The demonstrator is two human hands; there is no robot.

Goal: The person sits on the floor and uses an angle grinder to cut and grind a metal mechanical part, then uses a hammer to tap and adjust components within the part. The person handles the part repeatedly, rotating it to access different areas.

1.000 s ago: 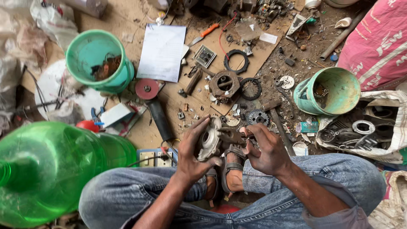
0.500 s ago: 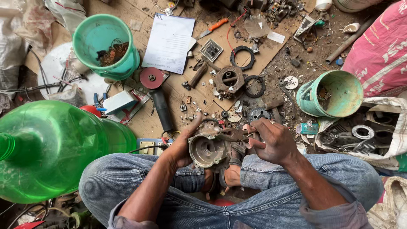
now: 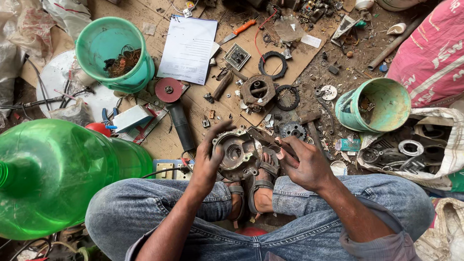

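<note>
Hands first: my left hand (image 3: pixel 209 157) is clasped on the left rim of a round metal housing (image 3: pixel 237 155), fingers curled over its upper edge and thumb along the near side. My right hand (image 3: pixel 305 162) is closed on the housing's right side, fingertips pressed where a dark bar sticks out towards the upper right. Both hands grasp the same part, which sits tilted with its open face towards me, just above my sandalled feet (image 3: pixel 251 191) and between my knees in jeans (image 3: pixel 145 217).

Ahead of the housing on the cardboard floor lie a rusty square casting (image 3: pixel 258 90), a black ring (image 3: pixel 272 65) beyond it and a smaller ring (image 3: pixel 287 97) to its right. A small gear (image 3: pixel 293 129) rests just past my right fingers. An angle grinder (image 3: pixel 175 108) with a red disc lies left of the casting, its black handle pointing back at my left hand. A sheet of paper (image 3: pixel 188 48) is farther off, next to a teal bucket (image 3: pixel 116 53) holding tangled wire. A second teal bucket (image 3: pixel 374 105) lies tipped on my right, near a white sack (image 3: pixel 415 150) full of metal rings and parts. A big green bottle (image 3: pixel 58 179) lies on its side, touching my left knee. An orange-handled knife (image 3: pixel 238 30) lies near the top.
</note>
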